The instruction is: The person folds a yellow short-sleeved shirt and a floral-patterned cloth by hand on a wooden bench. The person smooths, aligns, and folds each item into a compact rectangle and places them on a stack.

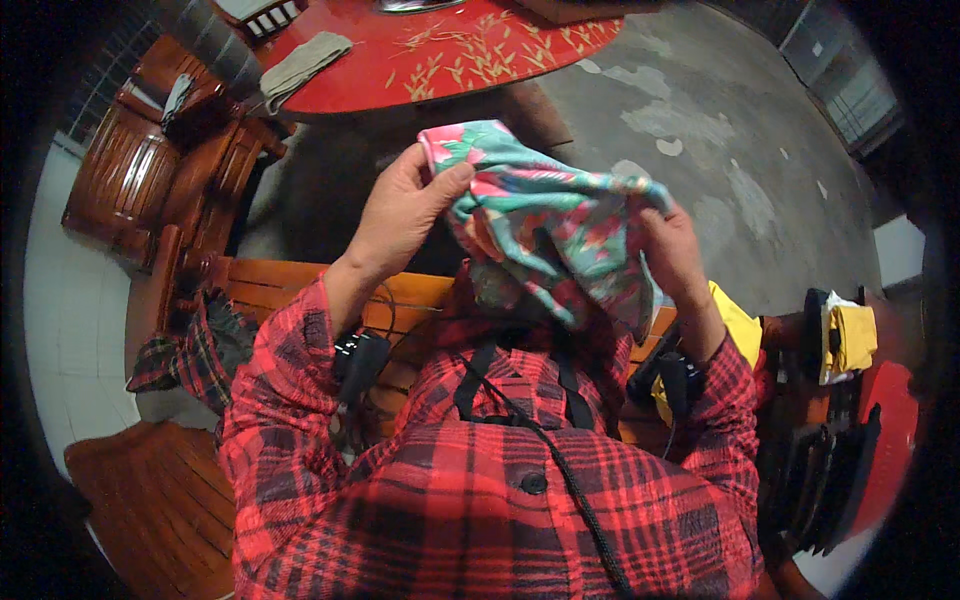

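Note:
A green cloth item with a pink floral print hangs between my two hands, above my lap. My left hand pinches its upper left corner, thumb on the near side. At the other end, my right hand grips the edge, with some fingers hidden behind the fabric. The cloth is bunched into folds along the middle, and its lower part droops loosely. What kind of garment or cloth it is, I cannot tell.
Ahead stands a red table with a folded grey-green cloth. I sit on a wooden bench. A plaid cloth lies at left; yellow fabric and folded yellow clothing lie at right. A wooden armchair stands front left.

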`<action>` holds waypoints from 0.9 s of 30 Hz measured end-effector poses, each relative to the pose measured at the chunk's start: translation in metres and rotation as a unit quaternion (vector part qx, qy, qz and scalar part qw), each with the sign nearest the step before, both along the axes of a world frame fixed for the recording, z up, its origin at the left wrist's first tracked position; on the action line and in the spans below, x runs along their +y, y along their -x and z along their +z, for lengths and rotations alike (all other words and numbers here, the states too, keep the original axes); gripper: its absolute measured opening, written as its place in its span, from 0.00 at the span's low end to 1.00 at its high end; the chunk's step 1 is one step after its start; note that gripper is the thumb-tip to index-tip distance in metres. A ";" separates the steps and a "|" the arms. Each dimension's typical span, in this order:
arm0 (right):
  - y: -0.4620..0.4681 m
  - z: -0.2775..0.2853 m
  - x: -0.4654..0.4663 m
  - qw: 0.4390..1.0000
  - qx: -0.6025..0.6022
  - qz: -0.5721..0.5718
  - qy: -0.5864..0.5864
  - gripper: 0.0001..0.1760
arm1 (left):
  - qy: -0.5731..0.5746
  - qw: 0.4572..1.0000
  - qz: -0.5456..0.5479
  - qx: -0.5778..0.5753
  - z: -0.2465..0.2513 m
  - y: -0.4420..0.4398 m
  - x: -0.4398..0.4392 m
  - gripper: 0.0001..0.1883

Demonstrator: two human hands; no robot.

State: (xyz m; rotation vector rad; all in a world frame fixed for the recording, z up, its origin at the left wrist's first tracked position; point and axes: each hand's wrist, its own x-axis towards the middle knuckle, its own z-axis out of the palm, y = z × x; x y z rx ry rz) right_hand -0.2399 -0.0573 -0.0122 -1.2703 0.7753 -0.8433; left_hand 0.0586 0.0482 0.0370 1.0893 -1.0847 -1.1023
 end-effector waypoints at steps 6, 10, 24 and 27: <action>0.033 0.038 -0.026 0.989 -0.105 -0.098 0.031 0.12 | 0.043 0.996 0.062 -0.050 0.014 -0.011 -0.001 0.15; 0.037 0.067 -0.019 0.984 -0.119 -0.102 0.083 0.13 | 0.085 0.990 0.053 -0.095 0.021 -0.011 0.004 0.16; 0.047 0.041 0.012 0.993 0.083 -0.083 -0.006 0.13 | -0.046 0.995 0.023 -0.090 0.006 0.011 -0.024 0.12; 0.057 0.036 -0.013 0.988 0.044 -0.144 0.036 0.12 | 0.104 0.984 0.079 -0.120 0.015 0.018 -0.026 0.06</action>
